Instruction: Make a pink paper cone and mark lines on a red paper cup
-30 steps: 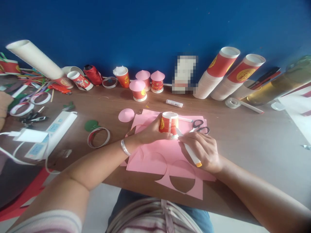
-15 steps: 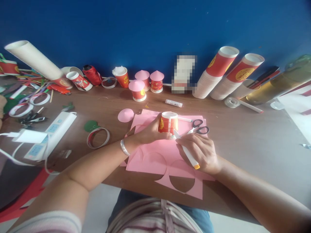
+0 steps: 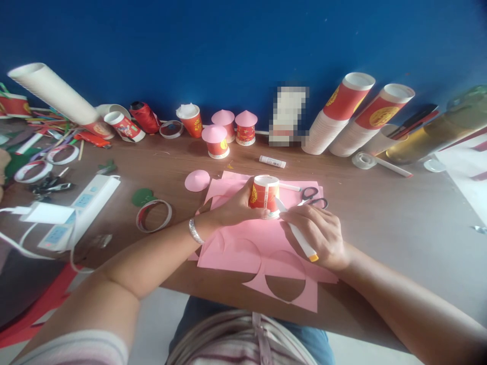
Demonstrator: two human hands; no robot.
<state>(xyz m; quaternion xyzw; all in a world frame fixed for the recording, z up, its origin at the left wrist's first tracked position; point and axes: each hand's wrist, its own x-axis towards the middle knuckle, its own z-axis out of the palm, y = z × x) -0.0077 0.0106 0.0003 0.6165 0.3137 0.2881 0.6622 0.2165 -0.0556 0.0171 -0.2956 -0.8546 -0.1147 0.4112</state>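
My left hand (image 3: pixel 243 204) is wrapped round a red paper cup (image 3: pixel 259 195) with gold print and a white rim, holding it upright over pink paper sheets (image 3: pixel 228 256). My right hand (image 3: pixel 317 233) grips what looks like a white craft knife (image 3: pixel 300 238) with an orange-yellow end. Its pale pointed tip is close to the cup's right side; whether it touches I cannot tell. Just behind the right hand lie scissors (image 3: pixel 310 193) with dark handles, partly covered. A white pen (image 3: pixel 289 187) rests behind the cup.
Three cups with pink cone tops (image 3: pixel 215 134) stand at the back, and a loose pink cone (image 3: pixel 197 180) lies left. A glue stick (image 3: pixel 272 161) sits behind the paper. Cup stacks (image 3: pixel 342 111) lean at right. A tape roll (image 3: pixel 154 215) and power strip (image 3: pixel 79 213) are left.
My right hand has shifted slightly to the right, and the knife's tip has moved right and a little up along the cup. The left hand and cup are almost still.
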